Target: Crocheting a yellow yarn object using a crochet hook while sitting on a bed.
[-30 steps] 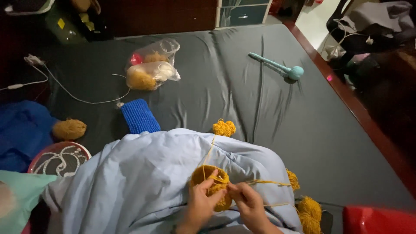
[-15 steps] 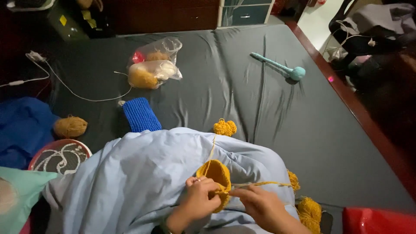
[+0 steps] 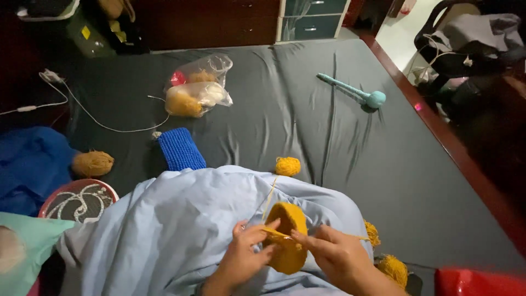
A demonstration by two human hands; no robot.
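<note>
Both hands cut off at wrists by bottom edge. Left hand [image 3: 244, 256] covers lower left of yellow crochet piece [image 3: 287, 241]; we cannot make out hook. Red object [image 3: 479, 282] cropped at bottom right corner, kind unclear. Plastic bag [image 3: 198, 85] contents blurred. We cannot identify pale teal item [image 3: 22, 246], cut by left edge.
</note>
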